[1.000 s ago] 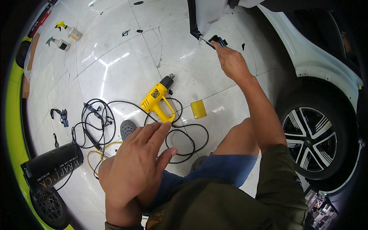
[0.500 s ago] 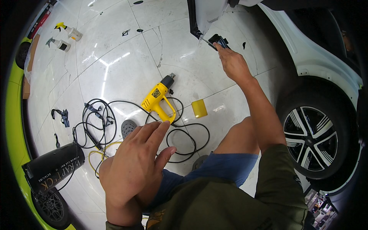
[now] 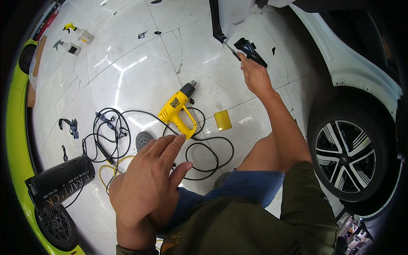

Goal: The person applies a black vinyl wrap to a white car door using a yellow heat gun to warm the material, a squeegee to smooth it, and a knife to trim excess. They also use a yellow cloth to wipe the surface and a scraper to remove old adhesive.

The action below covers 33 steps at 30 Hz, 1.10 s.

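Observation:
My right hand (image 3: 256, 76) reaches forward, closed around a slim knife-like tool (image 3: 231, 48) with a thin silvery blade. Its tip is at the lower corner of the black edging (image 3: 216, 25) on a white car panel (image 3: 233, 15). Just beyond the fingers is a glossy black piece, probably film (image 3: 251, 52); whether it touches the hand I cannot tell. My left hand (image 3: 146, 178) is raised over my knee with fingers stretched and thumb apart, holding nothing. On the floor beyond it lies a yellow heat gun (image 3: 176, 108).
A yellow squeegee card (image 3: 222, 120) lies right of the heat gun. Black cable (image 3: 106, 159) loops across the floor among dark scraps (image 3: 71, 127). A black cylindrical container (image 3: 59, 182) stands left, near a green car (image 3: 17, 127). Two spray bottles (image 3: 78, 36) are far left; a car wheel (image 3: 344, 159) is right.
The glossy black piece beside my right hand has spread out from a bunched shape and shifted right and down. My right hand has lowered slightly; the left has barely moved.

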Available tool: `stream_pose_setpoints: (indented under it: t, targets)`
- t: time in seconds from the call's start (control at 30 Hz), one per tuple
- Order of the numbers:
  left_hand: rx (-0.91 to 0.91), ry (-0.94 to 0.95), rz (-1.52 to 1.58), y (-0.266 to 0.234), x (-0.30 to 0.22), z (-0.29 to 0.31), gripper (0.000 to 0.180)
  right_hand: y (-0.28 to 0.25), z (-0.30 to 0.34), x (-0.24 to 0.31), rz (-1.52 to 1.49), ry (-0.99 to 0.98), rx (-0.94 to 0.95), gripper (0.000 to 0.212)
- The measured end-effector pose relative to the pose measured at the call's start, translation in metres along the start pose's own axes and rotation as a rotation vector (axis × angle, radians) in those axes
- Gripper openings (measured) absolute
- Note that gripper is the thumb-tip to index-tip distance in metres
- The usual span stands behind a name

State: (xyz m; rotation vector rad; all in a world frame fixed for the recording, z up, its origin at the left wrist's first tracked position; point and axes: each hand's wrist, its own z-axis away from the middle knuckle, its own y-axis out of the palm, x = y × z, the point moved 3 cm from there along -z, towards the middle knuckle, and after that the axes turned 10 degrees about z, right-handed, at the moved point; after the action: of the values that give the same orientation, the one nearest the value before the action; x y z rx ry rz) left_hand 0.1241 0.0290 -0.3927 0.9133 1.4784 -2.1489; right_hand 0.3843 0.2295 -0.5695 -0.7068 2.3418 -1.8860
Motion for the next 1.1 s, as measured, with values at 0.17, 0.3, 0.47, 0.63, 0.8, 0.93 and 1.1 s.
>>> stream_pose_setpoints:
  t: [0.17,0.3,0.47,0.63,0.8,0.93,1.1]
  targets:
    - [0.002,-0.024,-0.004,-0.001,0.001,0.001,0.048,0.009,0.001,0.0,-0.068,0.027,-0.012,0.043]
    - [-0.007,-0.027,-0.035,-0.002,0.002,0.004,0.045,0.016,0.001,-0.003,-0.093,-0.009,-0.073,0.045]
    - [0.008,-0.057,-0.022,-0.003,0.005,0.004,0.048,0.027,0.001,-0.005,-0.167,-0.023,-0.116,0.047]
    - [0.002,-0.039,-0.035,-0.001,0.004,0.002,0.048,0.034,-0.001,-0.004,-0.162,-0.028,-0.114,0.047]
    - [-0.001,-0.032,-0.035,-0.001,0.003,0.001,0.048,0.042,-0.003,-0.008,-0.196,-0.06,-0.153,0.043]
    - [0.015,-0.073,-0.042,0.001,0.005,0.0,0.047,0.048,-0.003,-0.008,-0.23,-0.034,-0.148,0.043]
    - [0.023,-0.014,-0.061,0.003,0.003,-0.002,0.045,0.054,-0.003,-0.007,-0.239,-0.032,-0.178,0.044]
